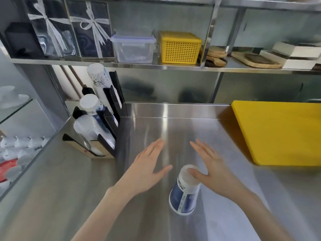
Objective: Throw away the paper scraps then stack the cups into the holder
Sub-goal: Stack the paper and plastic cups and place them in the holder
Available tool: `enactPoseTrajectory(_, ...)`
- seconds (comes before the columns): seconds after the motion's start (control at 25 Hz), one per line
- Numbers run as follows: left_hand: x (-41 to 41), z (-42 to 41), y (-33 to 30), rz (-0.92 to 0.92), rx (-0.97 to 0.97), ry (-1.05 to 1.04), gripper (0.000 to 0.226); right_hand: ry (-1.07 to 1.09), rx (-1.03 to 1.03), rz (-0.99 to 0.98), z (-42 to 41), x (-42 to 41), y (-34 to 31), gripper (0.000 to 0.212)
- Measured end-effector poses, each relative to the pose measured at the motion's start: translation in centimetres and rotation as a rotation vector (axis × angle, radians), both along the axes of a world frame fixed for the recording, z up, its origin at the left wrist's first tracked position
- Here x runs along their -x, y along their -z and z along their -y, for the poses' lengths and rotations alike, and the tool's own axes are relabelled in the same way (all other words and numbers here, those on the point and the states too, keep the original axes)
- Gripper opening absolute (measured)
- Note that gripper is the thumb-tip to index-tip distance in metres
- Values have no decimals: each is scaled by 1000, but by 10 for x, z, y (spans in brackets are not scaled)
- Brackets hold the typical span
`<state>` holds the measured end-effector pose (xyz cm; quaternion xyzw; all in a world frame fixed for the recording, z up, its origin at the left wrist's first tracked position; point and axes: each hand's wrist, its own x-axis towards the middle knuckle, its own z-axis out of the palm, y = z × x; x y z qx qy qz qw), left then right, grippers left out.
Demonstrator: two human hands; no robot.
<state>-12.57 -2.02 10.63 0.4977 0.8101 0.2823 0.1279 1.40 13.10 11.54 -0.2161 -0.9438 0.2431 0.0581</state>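
Inverted cup point(185, 189) on counter point(73, 188), base touched by right hand point(211, 168) thumb, likely for pickup; fingers extended. Left hand point(147, 168) flat, nothing held. Holder point(102, 122) well apart.

Low centre of frame: blue-and-white paper cup point(185, 189), upside down, white base up, rim down on steel. Left of centre: black slotted cup holder point(111, 108), loaded with leaning stacks, bases up, namely white printed cups point(99, 79) rearmost, blue-and-white stack point(91, 105) in the middle, clear plastic cups point(90, 131) nearest.
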Motion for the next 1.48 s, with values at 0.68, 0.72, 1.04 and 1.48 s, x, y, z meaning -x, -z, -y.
enactPoseTrajectory(0.68, -48, -10, 104, 476, 77, -27, 70, 278, 558, -190, 24, -21, 86, 64)
enactPoseTrajectory(0.72, -47, -10, 105, 481, 61, -34, 70, 284, 555, -197, 24, -20, 86, 64)
enactPoseTrajectory(1.04, -27, -6, 103, 492, -30, -143, 75, 264, 522, -271, 26, 1, 65, 59)
enactPoseTrajectory(1.48, 54, 24, 14, 324, -275, -242, 70, 74, 464, -413, 47, 84, -31, 70)
